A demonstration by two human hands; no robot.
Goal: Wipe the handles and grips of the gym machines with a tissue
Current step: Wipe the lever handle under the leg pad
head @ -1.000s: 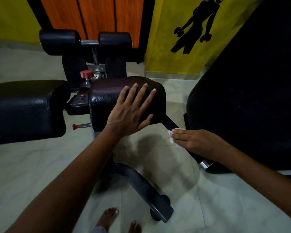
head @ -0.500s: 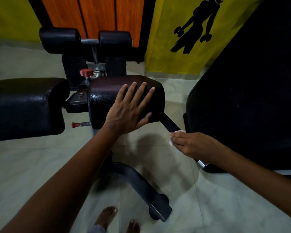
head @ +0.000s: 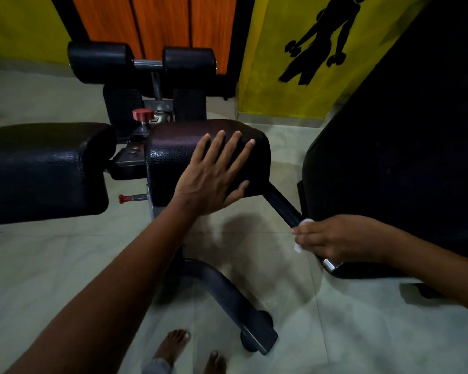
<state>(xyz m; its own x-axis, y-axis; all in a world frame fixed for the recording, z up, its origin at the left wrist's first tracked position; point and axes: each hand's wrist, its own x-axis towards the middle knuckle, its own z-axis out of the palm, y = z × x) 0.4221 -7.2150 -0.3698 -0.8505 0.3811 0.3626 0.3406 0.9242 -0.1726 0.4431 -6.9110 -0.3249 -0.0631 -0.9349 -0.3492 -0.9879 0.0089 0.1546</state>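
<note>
Tissue (head: 305,222) gripped round the black handle (head: 281,203)

Gym. Padded black machine cushions (head: 206,155), foam roller pads (head: 141,62) on a steel bar, red adjustment knob (head: 143,114), curved steel base leg (head: 227,295). Yellow wall (head: 276,85) has a silhouette of a figure holding dumbbells (head: 319,36). Tiled floor (head: 65,260).

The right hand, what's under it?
The right hand wraps a white tissue around the black handle bar; the chrome end cap shows below. The bar between stays covered.
</note>
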